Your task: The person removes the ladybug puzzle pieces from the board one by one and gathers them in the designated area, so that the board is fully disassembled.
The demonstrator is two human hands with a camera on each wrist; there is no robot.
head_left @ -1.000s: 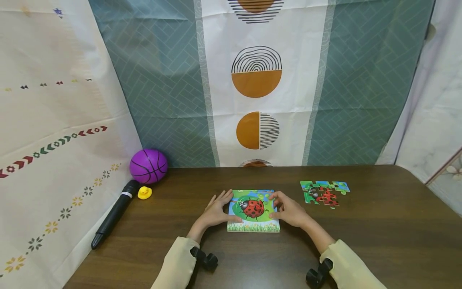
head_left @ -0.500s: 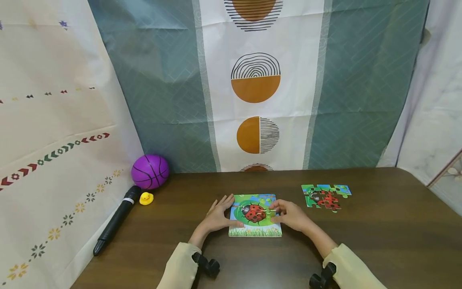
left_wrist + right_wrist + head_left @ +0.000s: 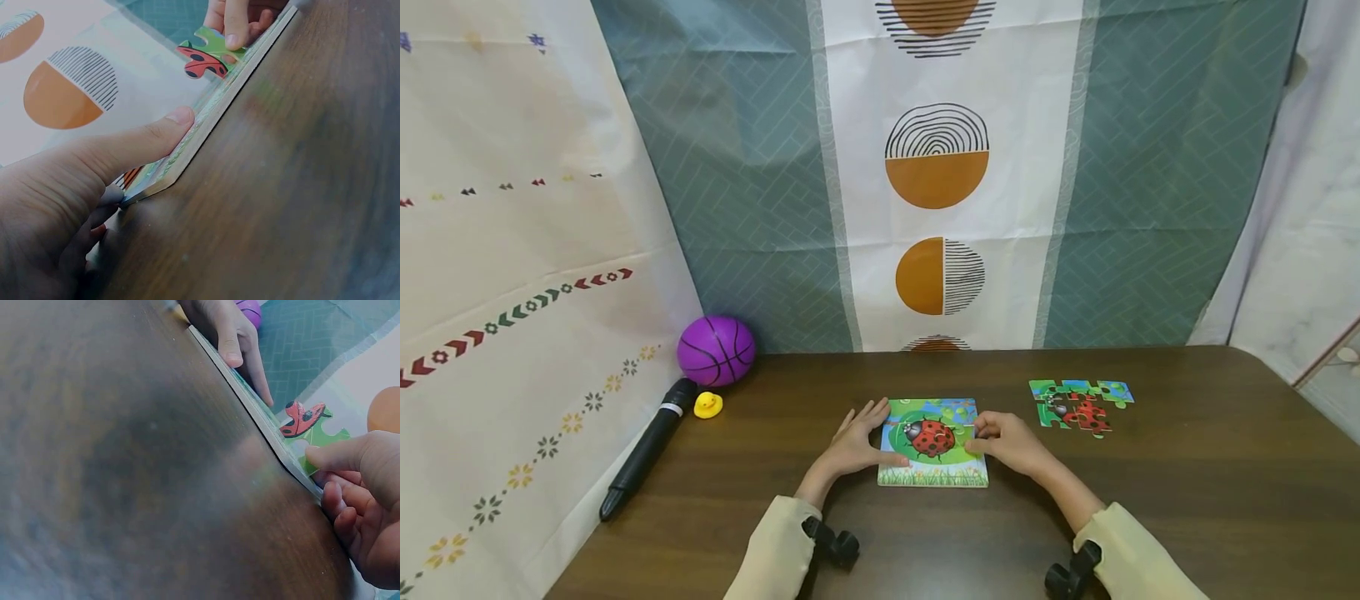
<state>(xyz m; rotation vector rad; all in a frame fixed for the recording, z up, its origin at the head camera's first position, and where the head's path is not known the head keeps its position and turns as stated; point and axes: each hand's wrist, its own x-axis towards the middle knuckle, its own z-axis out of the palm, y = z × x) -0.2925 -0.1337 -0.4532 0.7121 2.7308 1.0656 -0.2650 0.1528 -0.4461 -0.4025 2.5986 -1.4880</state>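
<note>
A square ladybug puzzle board (image 3: 932, 476) lies flat on the table. My left hand (image 3: 852, 446) rests along its left side, with fairly straight fingers and the thumb extended over the board's face near the front. At the right side, my right hand (image 3: 1013, 446) pinches a puzzle piece between thumb and fingers. This red, black and green puzzle piece (image 3: 206, 64) stands tilted at the board's surface in the left wrist view; whether it is seated cannot be told. Part of the piece is hidden under the right thumb (image 3: 337, 454).
Several joined puzzle pieces (image 3: 1086, 412) with another ladybug picture lie to the right. At the far left are a purple ball (image 3: 717, 351), a yellow rubber duck (image 3: 708, 406) and a black microphone-like stick (image 3: 649, 450). Patterned cloths hang behind the brown table (image 3: 940, 550).
The tilted piece under my right fingers has shifted slightly rightward over the board, and those fingers have drawn in closer to its right edge. My left hand keeps its place on the board.
</note>
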